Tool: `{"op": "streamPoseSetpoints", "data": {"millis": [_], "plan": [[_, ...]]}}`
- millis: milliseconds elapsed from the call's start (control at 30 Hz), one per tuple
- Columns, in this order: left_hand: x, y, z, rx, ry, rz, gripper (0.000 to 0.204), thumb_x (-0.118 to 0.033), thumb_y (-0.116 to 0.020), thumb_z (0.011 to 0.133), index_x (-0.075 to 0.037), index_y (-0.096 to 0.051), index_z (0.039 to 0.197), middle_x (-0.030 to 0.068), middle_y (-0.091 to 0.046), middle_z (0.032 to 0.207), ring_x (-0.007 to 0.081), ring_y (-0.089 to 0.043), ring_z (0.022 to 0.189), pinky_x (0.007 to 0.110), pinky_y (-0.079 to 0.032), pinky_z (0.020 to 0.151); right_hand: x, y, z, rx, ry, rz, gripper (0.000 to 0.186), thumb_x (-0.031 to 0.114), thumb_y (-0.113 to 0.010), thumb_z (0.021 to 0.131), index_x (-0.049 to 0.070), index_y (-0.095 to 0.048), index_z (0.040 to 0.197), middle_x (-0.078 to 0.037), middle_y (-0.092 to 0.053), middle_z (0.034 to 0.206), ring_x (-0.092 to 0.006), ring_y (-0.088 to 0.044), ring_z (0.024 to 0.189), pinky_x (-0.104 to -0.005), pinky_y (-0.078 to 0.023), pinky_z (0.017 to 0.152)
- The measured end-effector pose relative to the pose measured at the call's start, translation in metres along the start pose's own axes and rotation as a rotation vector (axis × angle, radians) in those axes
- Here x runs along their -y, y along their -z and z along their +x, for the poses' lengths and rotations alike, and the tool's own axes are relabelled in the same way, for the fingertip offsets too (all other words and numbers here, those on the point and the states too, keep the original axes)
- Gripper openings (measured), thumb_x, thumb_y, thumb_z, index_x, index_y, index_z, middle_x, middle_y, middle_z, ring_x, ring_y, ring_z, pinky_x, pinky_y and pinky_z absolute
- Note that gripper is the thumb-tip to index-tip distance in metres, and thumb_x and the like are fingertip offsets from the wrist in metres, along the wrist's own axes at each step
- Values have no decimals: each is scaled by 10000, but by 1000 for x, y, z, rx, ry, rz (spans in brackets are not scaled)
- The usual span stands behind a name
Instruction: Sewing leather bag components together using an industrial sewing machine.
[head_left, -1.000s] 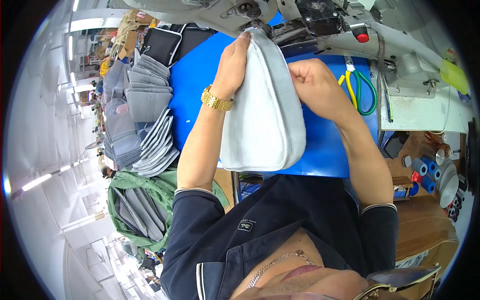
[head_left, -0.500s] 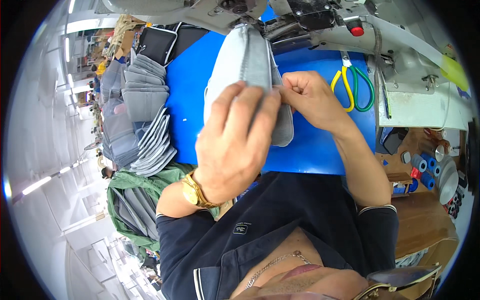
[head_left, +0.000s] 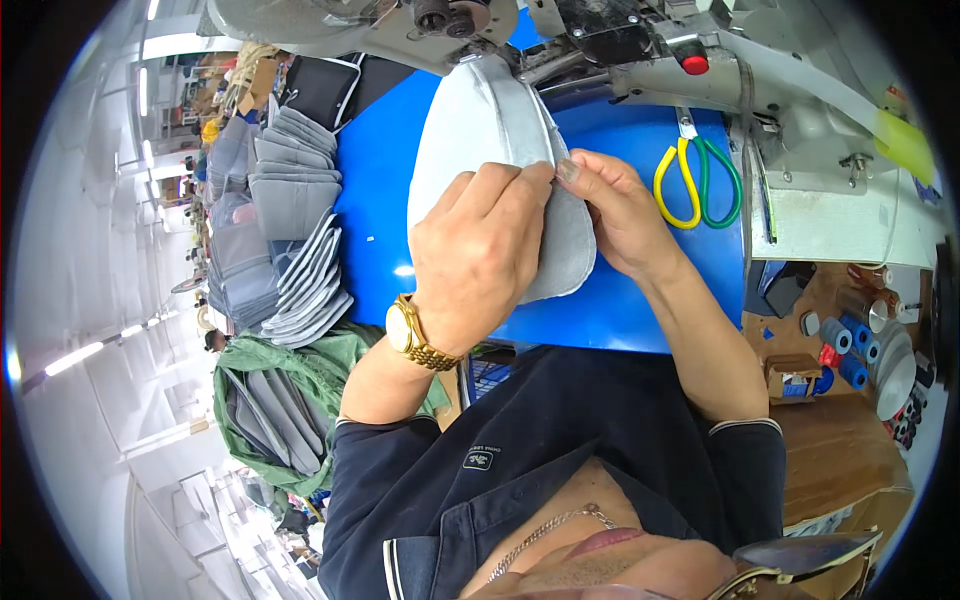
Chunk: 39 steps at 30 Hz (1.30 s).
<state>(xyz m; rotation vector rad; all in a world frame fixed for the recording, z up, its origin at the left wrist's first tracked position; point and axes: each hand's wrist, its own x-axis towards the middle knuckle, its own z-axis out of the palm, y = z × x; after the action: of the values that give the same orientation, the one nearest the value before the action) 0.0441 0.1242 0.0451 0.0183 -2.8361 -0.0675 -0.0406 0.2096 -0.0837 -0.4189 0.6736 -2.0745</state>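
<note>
In the head view, our left hand (head_left: 480, 250) and right hand (head_left: 622, 210) pinch the seamed edge of the grey fabric piece (head_left: 450, 135), above the blue tabletop (head_left: 375, 200), its far end at the sewing machine (head_left: 440, 22). Uneven tension between our 2 grips could shift the layers and pucker the seam.

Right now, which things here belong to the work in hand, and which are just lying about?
In use:
- grey fabric piece, left hand and right hand at its edge
- machine at its far end
- blue work surface

Seemingly lying about:
- scissors
- black piece with white trim
- blue spools
</note>
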Motion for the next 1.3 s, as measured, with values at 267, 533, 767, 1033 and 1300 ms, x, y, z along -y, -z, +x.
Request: {"op": "streamPoseSetpoints", "data": {"millis": [267,533,767,1033,1300], "plan": [[30,-14,22,-68,-78,33,218,-49,-648,767,-77,-671,982,34,-569,785,212,-586,688,330,-483,566,8,-2,29,-68,-25,12,216,233,-535,978,114,-559,799,75,-498,710,-7,-440,634,-188,-374,578],[52,-27,39,-103,-67,111,182,-91,-665,816,-81,-697,994,57,-644,867,248,-626,760,329,-504,656,31,-5,44,-178,49,-569,307,233,-582,925,40,-559,688,-6,-559,596,-72,-546,552,-240,-439,523],[49,-29,-18,-419,143,-136,232,-47,-751,730,-52,-633,931,112,-618,951,280,-583,872,381,-475,769,49,-35,-19,-248,186,-836,267,221,-661,883,-10,-639,750,-66,-625,577,-136,-640,545,-261,-454,496],[63,-23,-28,-320,365,-537,155,-72,-727,816,-10,-612,899,85,-612,827,182,-582,728,296,-470,698,-13,-36,9,-132,128,-159,292,152,-576,963,-59,-605,1163,-117,-692,1009,-126,-651,912,-280,-519,791],[42,-14,-21,-257,-169,129,656,-43,-704,720,-146,-528,1344,185,-460,1400,361,-509,1208,407,-450,959,-4,-51,1,-122,366,-337,191,127,-591,963,-46,-668,990,-63,-702,854,-76,-631,753,-210,-497,663]]}}
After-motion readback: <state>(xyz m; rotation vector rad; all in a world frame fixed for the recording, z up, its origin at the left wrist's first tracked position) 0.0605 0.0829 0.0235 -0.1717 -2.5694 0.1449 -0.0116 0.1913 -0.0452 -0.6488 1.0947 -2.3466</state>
